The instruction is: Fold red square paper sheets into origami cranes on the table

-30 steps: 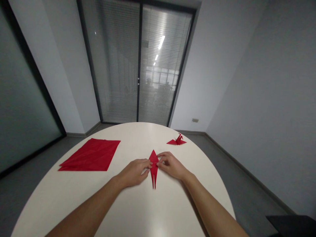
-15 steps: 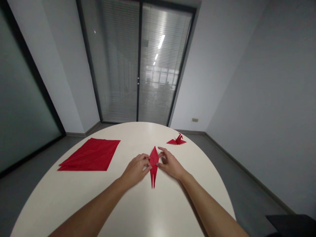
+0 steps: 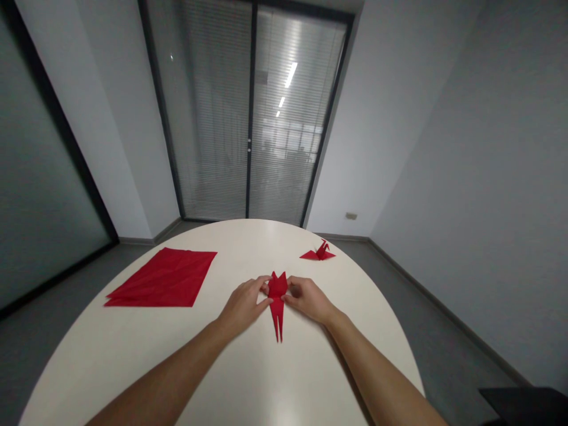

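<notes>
Both my hands are on the same bit of folded red paper [image 3: 277, 289] right now, out in front of me around the middle of the round white desk [image 3: 239, 373]. Left hand [image 3: 244, 303] has its grip clamped on the left edge, thumb lower down and fingers up near the top. Right hand [image 3: 311, 300] mirrors it, its grip clamped on the right edge with the thumb low and the fingertips curled in higher up. The paper's got two short points sticking up at the far end and two long skinny legs pointing back at me, with a narrow slit between them. Can't tell from this cam whether it's touching the desk or held just above. Over on the left there's a bigger red sheet [image 3: 166, 279] lying flat, and near the far right edge sits a red paper crane [image 3: 320, 254], wings spread, well apart from the sheet.
</notes>
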Demonstrator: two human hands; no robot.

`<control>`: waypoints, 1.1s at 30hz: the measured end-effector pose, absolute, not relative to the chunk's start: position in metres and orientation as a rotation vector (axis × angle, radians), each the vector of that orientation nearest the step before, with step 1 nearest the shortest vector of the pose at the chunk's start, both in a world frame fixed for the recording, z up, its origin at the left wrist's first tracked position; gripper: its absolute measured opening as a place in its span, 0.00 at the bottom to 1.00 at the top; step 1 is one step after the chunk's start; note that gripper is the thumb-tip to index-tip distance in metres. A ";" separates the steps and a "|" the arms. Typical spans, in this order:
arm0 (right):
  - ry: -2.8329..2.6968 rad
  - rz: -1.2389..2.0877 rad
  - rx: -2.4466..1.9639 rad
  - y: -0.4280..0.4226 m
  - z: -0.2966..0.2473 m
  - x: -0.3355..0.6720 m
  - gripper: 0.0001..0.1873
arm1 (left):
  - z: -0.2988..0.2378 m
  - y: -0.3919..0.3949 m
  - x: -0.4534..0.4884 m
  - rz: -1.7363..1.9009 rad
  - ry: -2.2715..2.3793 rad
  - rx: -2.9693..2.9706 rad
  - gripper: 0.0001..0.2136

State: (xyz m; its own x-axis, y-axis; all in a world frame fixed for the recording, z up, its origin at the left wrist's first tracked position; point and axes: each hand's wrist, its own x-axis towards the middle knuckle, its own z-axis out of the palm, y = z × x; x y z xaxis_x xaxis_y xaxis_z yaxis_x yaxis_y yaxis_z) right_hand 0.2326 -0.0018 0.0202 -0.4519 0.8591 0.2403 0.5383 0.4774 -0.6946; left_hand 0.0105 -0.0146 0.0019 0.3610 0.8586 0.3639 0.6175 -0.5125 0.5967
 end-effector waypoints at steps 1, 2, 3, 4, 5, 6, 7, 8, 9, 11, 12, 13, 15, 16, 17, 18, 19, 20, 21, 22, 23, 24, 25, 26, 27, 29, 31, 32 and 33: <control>-2.172 0.703 -1.158 -0.002 0.021 0.233 0.07 | 0.003 -0.015 0.010 0.917 1.292 2.295 0.18; -2.194 0.674 -1.163 -0.002 0.021 0.234 0.07 | 0.005 -0.015 0.011 0.899 1.291 2.324 0.14; -2.218 0.640 -1.164 -0.002 0.021 0.234 0.06 | 0.006 -0.016 0.011 0.880 1.288 2.354 0.11; -2.238 0.612 -1.161 -0.002 0.021 0.235 0.06 | 0.006 -0.016 0.011 0.862 1.288 2.379 0.08; -2.250 0.595 -1.153 -0.003 0.022 0.236 0.07 | 0.007 -0.016 0.011 0.845 1.291 2.397 0.06; -2.256 0.595 -1.141 -0.003 0.023 0.237 0.08 | 0.008 -0.016 0.011 0.832 1.295 2.409 0.06; -2.256 0.608 -1.131 -0.004 0.023 0.238 0.10 | 0.008 -0.016 0.011 0.824 1.298 2.416 0.06; -2.253 0.629 -1.125 -0.005 0.024 0.238 0.12 | 0.009 -0.016 0.011 0.821 1.296 2.423 0.06; -2.251 0.653 -1.125 -0.005 0.025 0.239 0.13 | 0.010 -0.017 0.010 0.817 1.285 2.437 0.06; -2.256 0.683 -1.136 -0.006 0.026 0.241 0.10 | 0.013 -0.017 0.009 0.798 1.235 2.484 0.07; -2.260 0.691 -1.140 -0.007 0.026 0.241 0.09 | 0.014 -0.018 0.009 0.779 1.206 2.509 0.08; -2.265 0.699 -1.138 -0.007 0.026 0.242 0.08 | 0.015 -0.018 0.008 0.756 1.178 2.531 0.08; -2.279 0.717 -1.116 -0.007 0.026 0.242 0.08 | 0.016 -0.018 0.006 0.729 1.154 2.543 0.09; -2.287 0.723 -1.104 -0.007 0.027 0.242 0.08 | 0.015 -0.018 0.005 0.734 1.154 2.528 0.09; -2.296 0.728 -1.094 -0.007 0.027 0.242 0.08 | 0.015 -0.018 0.004 0.747 1.159 2.504 0.10; -2.305 0.729 -1.087 -0.007 0.028 0.242 0.09 | 0.014 -0.018 0.004 0.767 1.163 2.475 0.11; -2.315 0.728 -1.082 -0.007 0.028 0.242 0.09 | 0.013 -0.018 0.003 0.789 1.168 2.445 0.12; -2.325 0.724 -1.081 -0.008 0.029 0.242 0.09 | 0.013 -0.018 0.003 0.805 1.173 2.418 0.12; -2.333 0.716 -1.086 -0.008 0.030 0.241 0.09 | 0.013 -0.018 0.003 0.811 1.178 2.399 0.11; -2.337 0.705 -1.097 -0.008 0.030 0.241 0.10 | 0.013 -0.018 0.003 0.810 1.186 2.388 0.10; -2.333 0.692 -1.115 -0.008 0.031 0.241 0.09 | 0.013 -0.018 0.003 0.804 1.201 2.381 0.09; -2.321 0.685 -1.135 -0.008 0.030 0.241 0.09 | 0.013 -0.018 0.004 0.794 1.224 2.378 0.08; -2.301 0.687 -1.151 -0.008 0.030 0.240 0.08 | 0.014 -0.019 0.004 0.783 1.251 2.378 0.08; -2.275 0.703 -1.156 -0.007 0.029 0.240 0.08 | 0.014 -0.019 0.005 0.776 1.278 2.380 0.08; -2.246 0.730 -1.152 -0.007 0.028 0.239 0.09 | 0.015 -0.019 0.006 0.775 1.302 2.381 0.08; -2.189 0.806 -1.131 -0.005 0.025 0.238 0.10 | 0.014 -0.019 0.008 0.783 1.339 2.366 0.09; -2.134 0.880 -1.130 -0.004 0.022 0.237 0.13 | 0.012 -0.018 0.010 0.815 1.350 2.308 0.10; -2.111 0.909 -1.137 -0.004 0.021 0.237 0.14 | 0.010 -0.018 0.012 0.839 1.345 2.258 0.10; -2.093 0.931 -1.144 -0.003 0.020 0.236 0.15 | 0.009 -0.017 0.013 0.866 1.332 2.196 0.10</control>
